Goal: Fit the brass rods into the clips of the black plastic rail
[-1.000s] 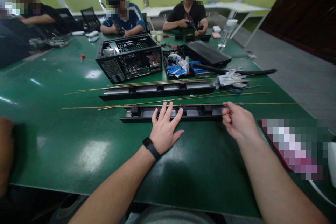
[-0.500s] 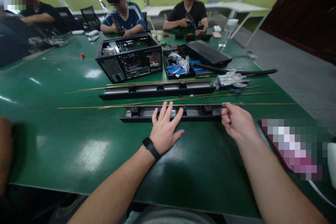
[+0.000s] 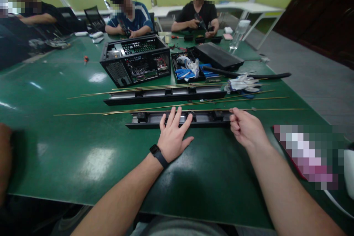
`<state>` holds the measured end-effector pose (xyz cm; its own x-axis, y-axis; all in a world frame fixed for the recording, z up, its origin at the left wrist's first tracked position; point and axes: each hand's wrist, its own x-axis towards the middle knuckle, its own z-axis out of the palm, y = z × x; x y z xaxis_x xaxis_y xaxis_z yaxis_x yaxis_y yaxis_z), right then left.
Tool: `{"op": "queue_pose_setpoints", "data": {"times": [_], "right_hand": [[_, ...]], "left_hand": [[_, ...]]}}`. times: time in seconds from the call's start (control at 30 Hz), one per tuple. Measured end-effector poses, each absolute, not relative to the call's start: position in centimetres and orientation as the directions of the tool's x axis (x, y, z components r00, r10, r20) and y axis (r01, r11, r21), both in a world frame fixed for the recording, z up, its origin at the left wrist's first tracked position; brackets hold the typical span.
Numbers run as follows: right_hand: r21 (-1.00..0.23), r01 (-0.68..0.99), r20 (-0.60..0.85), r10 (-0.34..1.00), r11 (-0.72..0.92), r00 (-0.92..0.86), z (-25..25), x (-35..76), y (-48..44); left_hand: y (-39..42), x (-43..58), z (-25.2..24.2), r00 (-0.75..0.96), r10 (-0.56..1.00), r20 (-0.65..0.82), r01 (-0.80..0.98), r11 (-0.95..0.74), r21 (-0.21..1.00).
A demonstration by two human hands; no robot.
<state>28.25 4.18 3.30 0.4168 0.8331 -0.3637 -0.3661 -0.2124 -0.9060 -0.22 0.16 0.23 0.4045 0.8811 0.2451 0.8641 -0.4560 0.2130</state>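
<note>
One black rail (image 3: 206, 125), partly hidden, on the tabletop (image 3: 91, 169)

Left grip (image 3: 174, 135), spread and released, covers the rail's middle; right grip (image 3: 246, 126) pinches a thin golden rod (image 3: 276, 109), the pinched spot hidden.

Open run of counter (image 3: 210, 184) btwn the forearms (image 3: 118, 188), fr. near edge up to the near blk channel (image 3: 148, 126): a hand could pass low there. L hand (image 3: 175, 132), spread over it, blocks its mid; R hand (image 3: 246, 127), pinching a brass rod (image 3: 279, 109), its R end. More thin rods (image 3: 271, 98) cross the gap to the far channel (image 3: 163, 100). Behind: PC case (image 3: 118, 72), obstructing L of ctr.
</note>
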Motion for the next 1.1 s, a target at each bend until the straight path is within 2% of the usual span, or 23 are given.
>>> {"op": "queue_pose_setpoints", "data": {"times": [0.23,0.43,0.67,0.87,1.1], "right_hand": [[-0.898,-0.392,-0.385,0.788,-0.201,0.48,3.7,28.3,4.2],[-0.901,-0.363,-0.378,0.84,-0.237,0.39,3.3,28.1,4.1],[-0.892,-0.411,-0.385,0.791,-0.188,0.475,3.1,29.1,4.4],[-0.902,-0.374,-0.369,0.838,-0.218,0.402,3.1,28.7,4.2],[-0.91,-0.369,-0.353,0.825,-0.192,0.441,2.7,29.1,4.3]], "left_hand": [[0.2,-0.2,0.4,0.41,0.88,0.239,0.861,-0.461,0.218],[0.1,-0.2,0.4,0.411,0.879,0.241,0.859,-0.462,0.22],[0.1,-0.2,0.3,0.41,0.878,0.248,0.859,-0.463,0.22],[0.1,-0.2,0.4,0.411,0.878,0.244,0.858,-0.463,0.221],[0.1,-0.2,0.3,0.414,0.874,0.255,0.857,-0.468,0.215]]}}
